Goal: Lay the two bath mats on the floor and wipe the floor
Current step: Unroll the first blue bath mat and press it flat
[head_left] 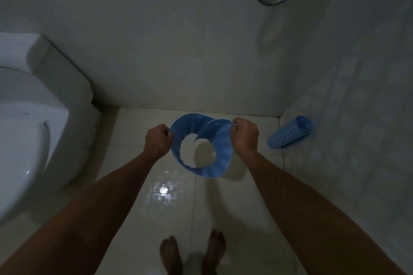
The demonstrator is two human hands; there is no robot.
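A blue bath mat (pixel 220 154) hangs in the air above the pale tiled floor (pixel 245 207), curled into a loose open loop. My left hand (pixel 157 142) grips its left edge. My right hand (pixel 244 135) pinches its right edge. A second blue bath mat (pixel 289 132), still rolled up and dotted with suction cups, lies on the floor at the right, against the wall. The room is dim.
A white toilet (pixel 33 123) with its lid down fills the left side. Tiled walls (pixel 178 40) close the back and right. A metal shower hose (pixel 279 0) loops at the top right. A wet shine (pixel 164 191) marks the floor. My bare feet (pixel 192 252) stand at the bottom.
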